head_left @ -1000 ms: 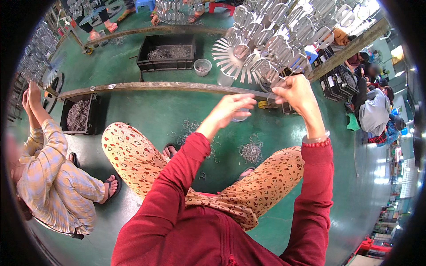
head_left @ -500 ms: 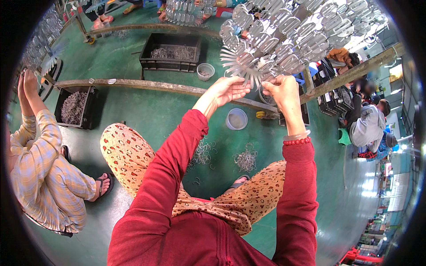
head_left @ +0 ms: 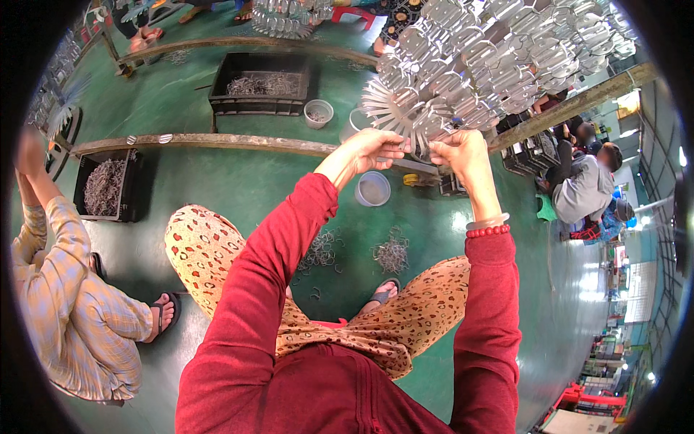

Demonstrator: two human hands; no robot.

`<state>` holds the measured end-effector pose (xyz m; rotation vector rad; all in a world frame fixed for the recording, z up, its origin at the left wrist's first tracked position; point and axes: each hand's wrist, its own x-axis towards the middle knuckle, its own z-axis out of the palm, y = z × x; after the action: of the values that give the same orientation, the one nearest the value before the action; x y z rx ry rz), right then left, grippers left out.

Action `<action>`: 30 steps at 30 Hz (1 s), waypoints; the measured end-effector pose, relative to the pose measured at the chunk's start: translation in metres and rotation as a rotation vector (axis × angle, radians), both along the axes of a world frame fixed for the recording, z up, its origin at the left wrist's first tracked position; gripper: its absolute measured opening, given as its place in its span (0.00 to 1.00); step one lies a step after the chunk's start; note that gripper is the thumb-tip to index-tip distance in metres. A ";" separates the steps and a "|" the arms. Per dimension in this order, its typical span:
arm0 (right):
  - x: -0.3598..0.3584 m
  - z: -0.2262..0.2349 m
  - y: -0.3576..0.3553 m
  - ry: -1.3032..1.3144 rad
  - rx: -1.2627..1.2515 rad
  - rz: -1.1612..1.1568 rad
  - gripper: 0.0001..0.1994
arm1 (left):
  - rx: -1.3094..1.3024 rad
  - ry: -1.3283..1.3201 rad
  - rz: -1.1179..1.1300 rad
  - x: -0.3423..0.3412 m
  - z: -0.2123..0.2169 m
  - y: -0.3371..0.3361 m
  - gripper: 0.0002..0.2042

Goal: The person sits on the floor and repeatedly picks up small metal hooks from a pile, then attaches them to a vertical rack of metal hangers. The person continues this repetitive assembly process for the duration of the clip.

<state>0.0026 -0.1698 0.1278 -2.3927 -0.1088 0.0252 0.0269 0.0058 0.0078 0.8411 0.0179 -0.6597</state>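
Note:
A large hanging bunch of shiny metal loops and strips (head_left: 499, 58) fills the upper right, with flat strips fanning out at its lower left edge. Right below that fan, my left hand (head_left: 372, 150) has its fingers bent and its fingertips at the strips' lower ends, closed on a strip. Opposite it, my right hand (head_left: 460, 153) pinches thumb against forefinger at the bunch's lower edge. What sits inside this pinch is too small to make out. A red bead bracelet (head_left: 488, 231) and a pale bangle circle my right wrist.
A wooden rail (head_left: 217, 142) crosses in front of me. Beyond it stand a black crate (head_left: 256, 107) of metal clips and a small white tub (head_left: 319, 113). Nearer are a white bucket (head_left: 372, 189) and a loose clip pile (head_left: 391, 253). At left sits a co-worker (head_left: 79, 289) beside another crate (head_left: 134, 184).
The view has shifted slightly, so the floor things sit further left. Both hands stay at the bunch's lower edge, and the strips between them have moved a little.

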 end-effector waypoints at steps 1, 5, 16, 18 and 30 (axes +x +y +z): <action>-0.001 0.001 0.000 -0.008 -0.008 -0.006 0.06 | -0.004 -0.003 0.004 0.001 -0.001 -0.001 0.10; -0.011 0.009 0.008 -0.001 -0.031 -0.045 0.06 | -0.069 -0.008 0.032 0.000 -0.007 -0.009 0.09; -0.022 0.005 -0.025 -0.027 -0.054 -0.091 0.06 | -0.071 0.047 -0.026 -0.003 0.001 -0.019 0.10; -0.027 0.020 -0.015 0.003 -0.135 -0.132 0.06 | -0.077 0.039 -0.033 -0.004 0.001 -0.016 0.10; -0.043 0.037 -0.024 0.056 -0.272 -0.160 0.07 | -0.078 -0.026 0.006 -0.001 0.001 -0.008 0.09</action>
<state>-0.0403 -0.1941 0.1645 -2.6629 0.1199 0.0344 0.0257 -0.0024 0.0089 0.7739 -0.0281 -0.6398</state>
